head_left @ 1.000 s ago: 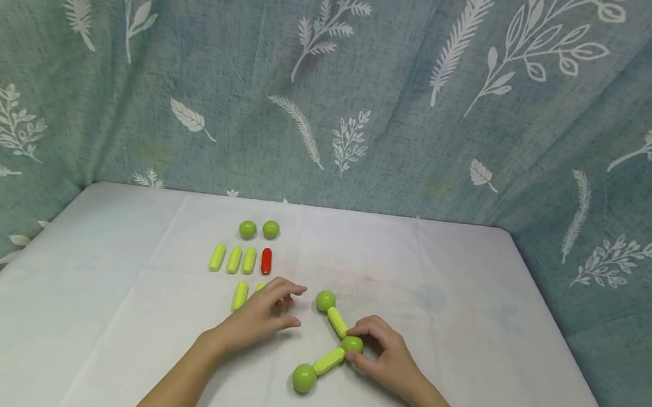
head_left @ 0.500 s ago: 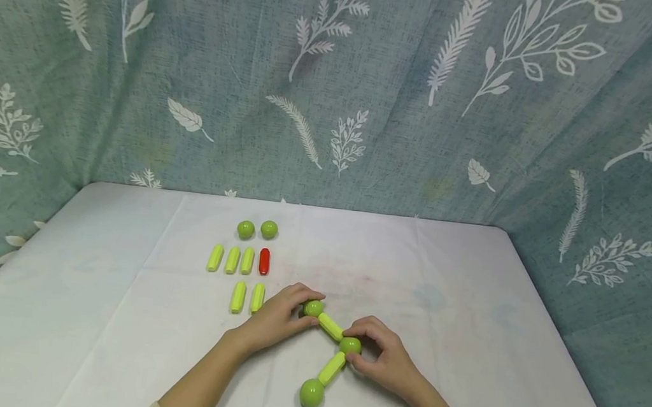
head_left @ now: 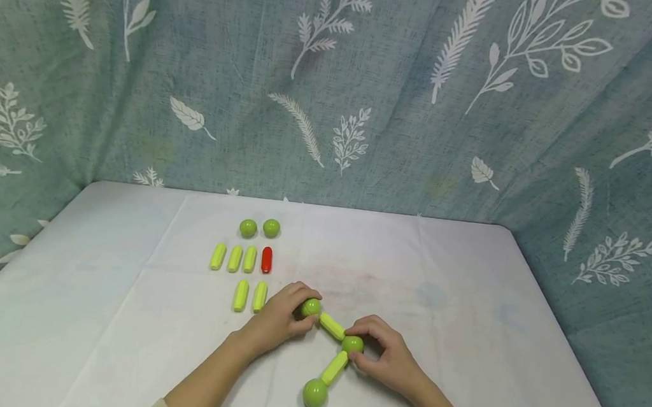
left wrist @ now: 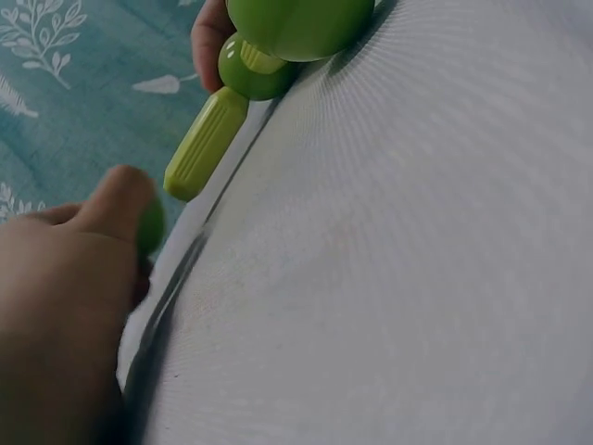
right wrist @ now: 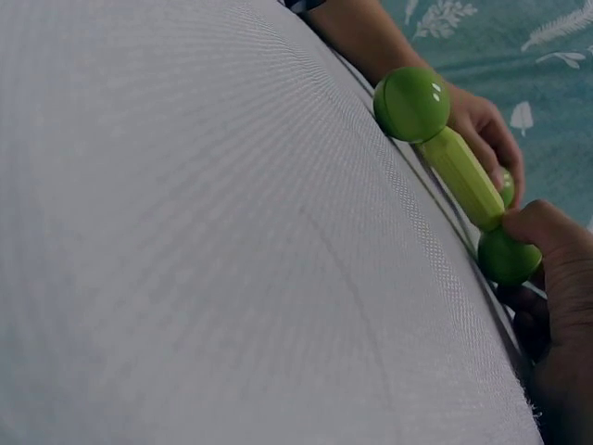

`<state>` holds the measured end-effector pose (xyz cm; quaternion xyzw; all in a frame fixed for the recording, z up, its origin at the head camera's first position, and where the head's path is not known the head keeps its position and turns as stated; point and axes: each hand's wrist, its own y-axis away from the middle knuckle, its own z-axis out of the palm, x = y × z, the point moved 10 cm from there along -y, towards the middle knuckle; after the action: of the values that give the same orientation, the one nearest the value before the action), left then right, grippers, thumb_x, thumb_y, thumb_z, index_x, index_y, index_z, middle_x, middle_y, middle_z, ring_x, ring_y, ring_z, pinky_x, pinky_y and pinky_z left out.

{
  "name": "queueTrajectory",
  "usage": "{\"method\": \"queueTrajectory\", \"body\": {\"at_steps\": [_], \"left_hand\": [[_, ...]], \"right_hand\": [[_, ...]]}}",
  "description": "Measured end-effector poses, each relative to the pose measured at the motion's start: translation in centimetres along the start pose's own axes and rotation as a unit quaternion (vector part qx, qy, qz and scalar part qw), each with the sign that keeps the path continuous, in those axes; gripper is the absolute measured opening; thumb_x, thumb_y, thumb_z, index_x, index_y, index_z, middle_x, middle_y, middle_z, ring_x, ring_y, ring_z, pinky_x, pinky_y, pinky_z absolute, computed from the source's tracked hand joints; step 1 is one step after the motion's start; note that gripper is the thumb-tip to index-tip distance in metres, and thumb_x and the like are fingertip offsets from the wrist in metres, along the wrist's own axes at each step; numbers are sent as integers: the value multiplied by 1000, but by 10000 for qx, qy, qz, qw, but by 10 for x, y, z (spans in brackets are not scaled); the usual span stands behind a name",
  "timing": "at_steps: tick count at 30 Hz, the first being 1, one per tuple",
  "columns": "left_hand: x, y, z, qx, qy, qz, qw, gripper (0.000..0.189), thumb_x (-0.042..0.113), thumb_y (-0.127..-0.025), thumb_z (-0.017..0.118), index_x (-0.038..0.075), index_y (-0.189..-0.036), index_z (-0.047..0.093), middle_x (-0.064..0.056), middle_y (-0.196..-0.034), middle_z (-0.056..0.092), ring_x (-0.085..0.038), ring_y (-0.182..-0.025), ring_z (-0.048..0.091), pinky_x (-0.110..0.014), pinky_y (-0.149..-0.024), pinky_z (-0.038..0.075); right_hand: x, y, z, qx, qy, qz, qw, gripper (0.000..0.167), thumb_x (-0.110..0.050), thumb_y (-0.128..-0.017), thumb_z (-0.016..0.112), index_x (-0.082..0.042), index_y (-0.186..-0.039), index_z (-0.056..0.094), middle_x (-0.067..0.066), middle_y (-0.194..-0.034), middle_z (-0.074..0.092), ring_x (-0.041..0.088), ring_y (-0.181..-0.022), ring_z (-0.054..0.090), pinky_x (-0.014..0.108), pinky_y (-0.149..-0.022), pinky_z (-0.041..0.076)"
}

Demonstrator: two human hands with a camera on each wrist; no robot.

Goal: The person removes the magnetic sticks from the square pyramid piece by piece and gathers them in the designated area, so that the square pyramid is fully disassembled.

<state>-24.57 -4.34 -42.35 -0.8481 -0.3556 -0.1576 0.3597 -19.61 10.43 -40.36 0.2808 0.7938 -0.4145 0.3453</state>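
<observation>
1. In comes the left hand (head_left: 279, 318), clear a second ago, now pinching the glossy green far ball (head_left: 311, 307).
2. Right hand (head_left: 388, 358) grips the glossy green middle ball (head_left: 352, 344).
3. The glossy green near ball (head_left: 315, 393) has swung rightward on the white-covered tabletop (head_left: 467, 304); chain seemingly steadied twice.
</observation>
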Motion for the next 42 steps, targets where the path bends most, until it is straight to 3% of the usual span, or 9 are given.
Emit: {"method": "queueTrajectory", "body": {"at_steps": [3, 6, 15, 20, 23, 27, 35, 38, 42], "left_hand": [[-3, -1, -14, 491, 400, -74, 9980, 38, 11, -78, 77, 5, -112, 61, 2, -103, 58, -9, -87, 54, -24, -75, 50], [-8, -3, -24, 762, 741, -226, 9941, 42, 9, -76, 79, 5, -113, 61, 1, -105, 59, -9, -87, 56, -25, -75, 52], [-34, -1, -41, 355, 1134, -1202, 9856, 42, 14, -82, 74, 10, -122, 62, 4, -111, 52, -10, -96, 54, -27, -83, 50], [-53, 5, -64, 337, 1245, -1581, 9790, 47, 10, -83, 73, 4, -126, 55, -4, -116, 53, -9, -92, 54, -26, -83, 50], [-68, 12, -80, 362, 1179, -1887, 9742, 48, 11, -82, 74, 3, -124, 51, -7, -115, 57, -9, -92, 56, -28, -83, 50], [-93, 23, -96, 353, 982, -2333, 9668, 46, 19, -83, 74, 11, -123, 52, -2, -107, 61, -11, -92, 57, -27, -82, 49], [-128, 28, -129, 360, 261, -2552, 9659, 47, 22, -89, 67, 10, -132, 52, -9, -117, 54, -16, -94, 53, -17, -75, 46], [-149, 26, -137, 372, 383, -2842, 9573, 51, 27, -91, 64, 8, -136, 49, -13, -124, 51, -21, -102, 52, -13, -76, 44], [-177, 29, -142, 371, 788, -3386, 9369, 62, 36, -91, 62, 6, -141, 41, -19, -131, 48, -31, -115, 50, -25, -87, 45]], "right_hand": [[1, 0, 0, -11, -22, 6, 10000, 31, 12, -75, 70, 4, -104, 62, 17, -99, 60, 22, -94, 59, 26, -86, 50], [2, 0, 1, 2, -9, 51, 10000, 31, 11, -75, 70, 4, -104, 62, 16, -99, 61, 21, -93, 59, 27, -86, 50], [2, 3, -2, 60, 160, 99, 9998, 32, 11, -74, 71, 3, -104, 62, 14, -99, 61, 22, -94, 59, 27, -86, 50], [-1, 2, -1, 62, 170, -41, 9998, 32, 10, -75, 71, 3, -105, 62, 15, -100, 60, 21, -95, 59, 28, -87, 50], [-1, 1, 1, 90, 189, -43, 9998, 31, 10, -76, 70, 3, -105, 62, 15, -100, 60, 21, -95, 59, 28, -87, 50], [-2, 0, 1, 119, 221, 14, 9997, 31, 10, -75, 70, 3, -104, 62, 14, -100, 61, 21, -95, 59, 28, -87, 50], [2, 1, 2, 21, 103, 203, 9997, 31, 10, -76, 71, 3, -104, 62, 16, -101, 61, 23, -95, 59, 27, -87, 50], [2, 0, 1, 30, 157, 179, 9997, 31, 10, -75, 71, 3, -104, 63, 15, -100, 61, 23, -95, 59, 27, -87, 50], [1, 0, 2, 54, 201, 42, 9998, 32, 11, -75, 71, 3, -104, 62, 15, -100, 61, 23, -94, 59, 28, -86, 50]]}}
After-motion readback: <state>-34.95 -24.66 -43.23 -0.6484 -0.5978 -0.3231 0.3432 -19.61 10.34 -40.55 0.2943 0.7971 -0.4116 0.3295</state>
